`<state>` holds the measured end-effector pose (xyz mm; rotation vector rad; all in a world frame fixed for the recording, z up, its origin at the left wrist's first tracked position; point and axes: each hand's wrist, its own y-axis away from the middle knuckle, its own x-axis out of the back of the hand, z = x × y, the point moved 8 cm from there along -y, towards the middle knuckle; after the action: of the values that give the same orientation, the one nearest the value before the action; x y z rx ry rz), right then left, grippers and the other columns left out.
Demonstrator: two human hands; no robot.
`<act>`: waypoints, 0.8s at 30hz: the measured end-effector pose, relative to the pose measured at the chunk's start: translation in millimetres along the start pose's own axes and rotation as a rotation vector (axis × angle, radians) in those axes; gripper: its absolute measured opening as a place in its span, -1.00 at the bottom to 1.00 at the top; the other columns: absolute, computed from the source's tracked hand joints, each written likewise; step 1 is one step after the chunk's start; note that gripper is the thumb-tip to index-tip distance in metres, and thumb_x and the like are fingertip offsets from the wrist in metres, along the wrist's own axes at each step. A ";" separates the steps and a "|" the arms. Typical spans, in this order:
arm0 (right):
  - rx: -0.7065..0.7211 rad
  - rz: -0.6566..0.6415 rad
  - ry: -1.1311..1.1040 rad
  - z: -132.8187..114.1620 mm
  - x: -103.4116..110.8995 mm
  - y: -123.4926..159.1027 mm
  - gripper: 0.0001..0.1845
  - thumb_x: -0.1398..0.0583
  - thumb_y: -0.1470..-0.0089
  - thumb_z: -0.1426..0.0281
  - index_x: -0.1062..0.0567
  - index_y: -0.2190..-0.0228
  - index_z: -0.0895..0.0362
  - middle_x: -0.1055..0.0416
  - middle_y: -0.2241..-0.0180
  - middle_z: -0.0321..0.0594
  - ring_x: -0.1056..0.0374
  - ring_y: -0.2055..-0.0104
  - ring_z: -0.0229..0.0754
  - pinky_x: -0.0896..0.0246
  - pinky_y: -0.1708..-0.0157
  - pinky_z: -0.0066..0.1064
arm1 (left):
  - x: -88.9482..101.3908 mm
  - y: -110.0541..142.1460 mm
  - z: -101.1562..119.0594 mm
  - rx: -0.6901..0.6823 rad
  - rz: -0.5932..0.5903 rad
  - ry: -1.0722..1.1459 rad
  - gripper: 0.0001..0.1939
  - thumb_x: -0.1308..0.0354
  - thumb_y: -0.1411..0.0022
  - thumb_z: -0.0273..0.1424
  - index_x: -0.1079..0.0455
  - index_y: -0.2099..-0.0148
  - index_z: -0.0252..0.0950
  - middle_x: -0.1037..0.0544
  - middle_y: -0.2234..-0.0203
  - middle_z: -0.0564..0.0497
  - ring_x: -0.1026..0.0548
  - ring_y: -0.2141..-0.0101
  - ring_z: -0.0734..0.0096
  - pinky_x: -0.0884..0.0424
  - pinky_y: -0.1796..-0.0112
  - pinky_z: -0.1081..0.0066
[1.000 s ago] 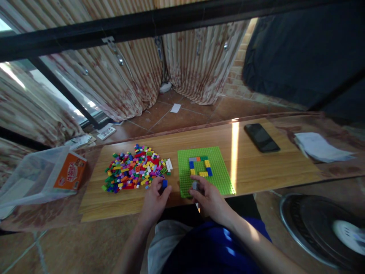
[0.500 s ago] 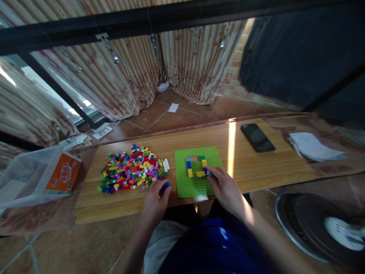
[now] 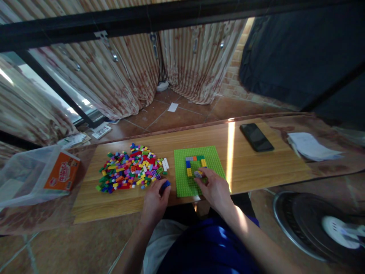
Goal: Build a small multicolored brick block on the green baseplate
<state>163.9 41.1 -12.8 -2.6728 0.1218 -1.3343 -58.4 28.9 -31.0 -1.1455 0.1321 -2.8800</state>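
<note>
A green baseplate (image 3: 211,156) lies on the wooden table (image 3: 256,167) with a small ring of coloured bricks (image 3: 194,161) built on it. My right hand (image 3: 215,188) rests over the plate's near part, its fingers pinched on a small grey brick (image 3: 197,174) at the ring's near side. My left hand (image 3: 155,201) sits at the table's near edge, closed on a blue brick (image 3: 165,185). A heap of loose coloured bricks (image 3: 129,171) lies just left of the plate.
A black phone (image 3: 256,137) and a stack of white paper (image 3: 310,146) lie at the table's right. A clear plastic bin (image 3: 25,179) with an orange box (image 3: 62,171) stands at the left. A round fan (image 3: 322,228) is on the floor, lower right.
My right hand went from the plate's near edge up to the ring's right side, then came back left to the ring's near side with the grey brick. My left hand has barely moved.
</note>
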 end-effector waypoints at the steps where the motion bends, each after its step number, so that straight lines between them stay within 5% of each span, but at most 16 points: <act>1: 0.003 0.011 0.028 -2.4 -1.3 -1.4 -0.72 -0.13 -0.17 0.24 -0.47 0.11 0.07 -0.51 0.23 -0.17 -0.44 0.27 -0.12 -0.23 0.35 -0.35 | -0.4 -0.2 -0.5 0.001 0.001 0.001 -0.72 -0.08 -0.23 -0.27 -0.45 0.08 -0.29 -0.54 0.21 -0.12 -0.51 0.18 0.21 -0.44 0.10 0.22; 11: 0.056 -0.032 0.175 -9.1 -17.2 -4.9 -0.66 -0.17 -0.16 0.15 -0.46 0.08 0.04 -0.48 0.22 -0.17 -0.42 0.26 -0.10 -0.20 0.38 -0.34 | 0.6 0.8 -3.8 0.018 0.032 0.016 -0.71 -0.11 -0.22 -0.26 -0.45 0.08 -0.27 -0.55 0.21 -0.11 -0.51 0.19 0.22 -0.44 0.12 0.25; 19: 0.275 -0.123 0.131 -7.9 -5.7 -19.6 -0.56 -0.21 -0.11 0.32 -0.42 -0.05 0.04 -0.33 -0.03 -0.05 -0.26 -0.06 0.04 -0.25 0.01 -0.07 | 0.8 0.7 -3.8 0.025 0.031 0.017 -0.72 -0.10 -0.21 -0.27 -0.46 0.09 -0.27 -0.54 0.22 -0.11 -0.51 0.19 0.22 -0.44 0.13 0.24; 24: 0.353 -0.178 0.133 -7.9 -11.6 -30.8 -0.63 -0.21 -0.10 0.39 -0.48 0.02 0.04 -0.31 -0.07 -0.05 -0.22 -0.07 0.04 -0.21 -0.03 -0.03 | 0.8 0.1 -3.2 0.022 0.031 0.029 -0.73 -0.11 -0.20 -0.27 -0.46 0.10 -0.27 -0.55 0.23 -0.10 -0.51 0.21 0.23 -0.44 0.15 0.26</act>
<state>150.8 72.3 -12.0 -2.3434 -0.3148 -1.4286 -61.2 28.9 -32.8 -1.0890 0.1172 -2.8643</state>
